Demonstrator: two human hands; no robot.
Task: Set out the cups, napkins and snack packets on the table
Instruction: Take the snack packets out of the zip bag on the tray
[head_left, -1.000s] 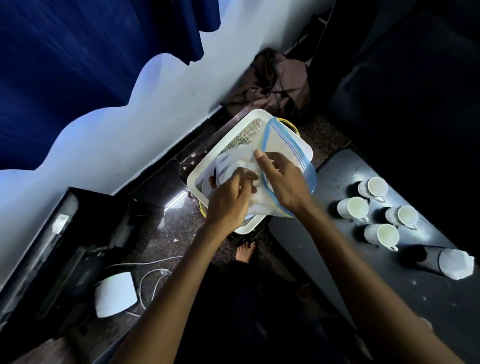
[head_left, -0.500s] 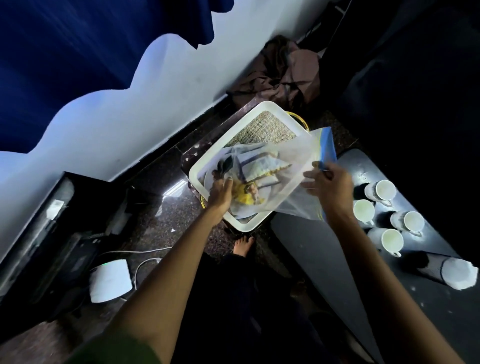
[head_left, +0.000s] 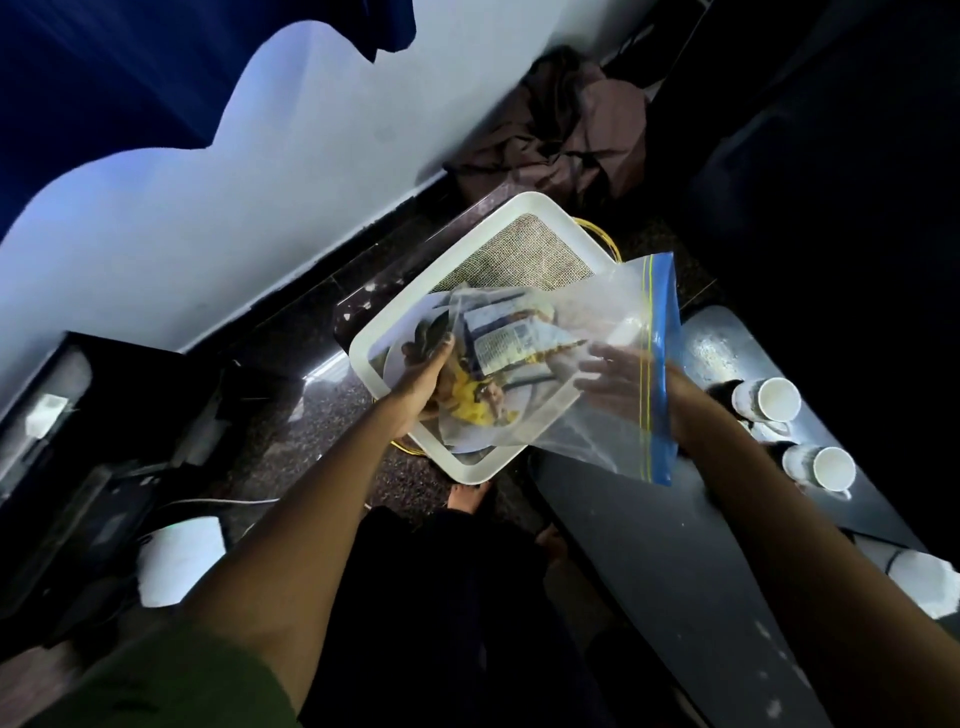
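A clear zip bag (head_left: 613, 415) with a blue seal strip hangs over the white tray (head_left: 457, 244). Inside it lie snack packets (head_left: 519, 338), one white with print, one yellow. My left hand (head_left: 423, 374) grips the bag's bottom end together with the packets. My right hand (head_left: 618, 384) is seen through the plastic at the bag's open end, holding it near the seal. Two white cups (head_left: 776, 399) show on the dark table (head_left: 649, 545) at the right; my right arm hides others. A white napkin roll (head_left: 930, 582) lies at the table's right edge.
The tray sits on a low stand with yellow rings by the white wall. A brown cloth heap (head_left: 566, 130) lies behind it. A white device (head_left: 182, 561) with cables and black equipment rest on the floor at left. My bare feet stand below the tray.
The bag has been spread out and swung right toward the table. My right hand shifted from the bag's middle to its seal end. My left hand slid to the bottom end.
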